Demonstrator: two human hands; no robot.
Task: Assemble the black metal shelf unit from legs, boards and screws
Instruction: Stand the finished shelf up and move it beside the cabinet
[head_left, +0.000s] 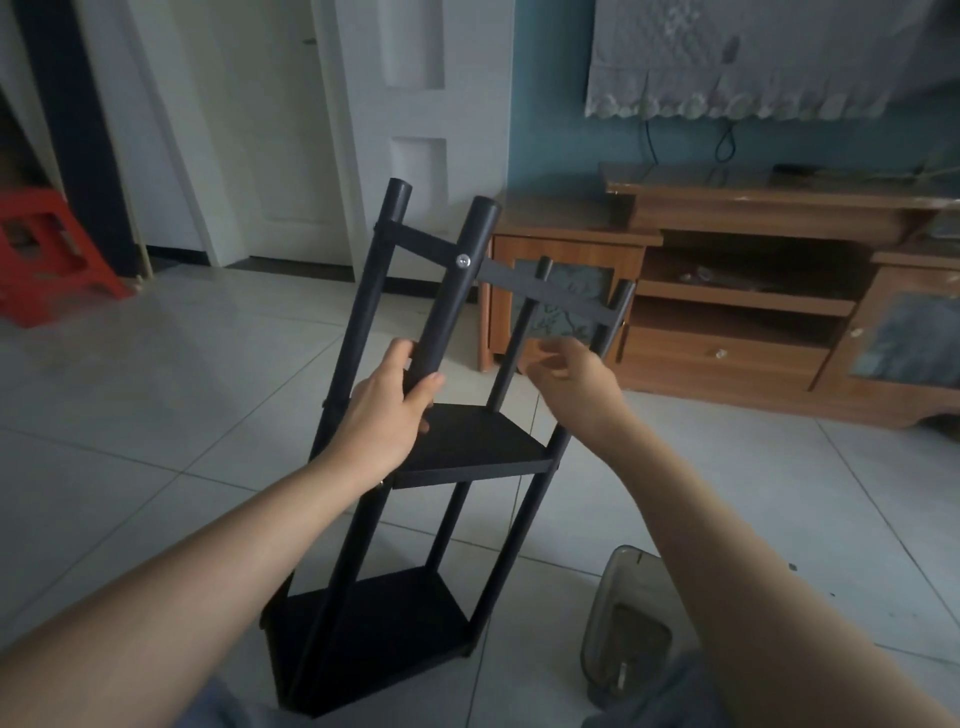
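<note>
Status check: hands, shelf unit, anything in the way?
Left hand grips a front leg of the shelf unit. Right hand free, blurred, fingers loosely curled near the back legs. Two boards in, top board missing. Clear plastic container on floor beside it.

R hand (563, 371) motion-blurred, grip unclear; shelf unit (415, 441) base hidden behind L forearm.

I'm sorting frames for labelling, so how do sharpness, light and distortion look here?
Head view: the right hand is motion-blurred, its fingers smeared; the left hand gripping a shelf leg is fairly sharp; light is dim and bluish; wide-angle distortion bends the TV cabinet and frame edges.
</note>
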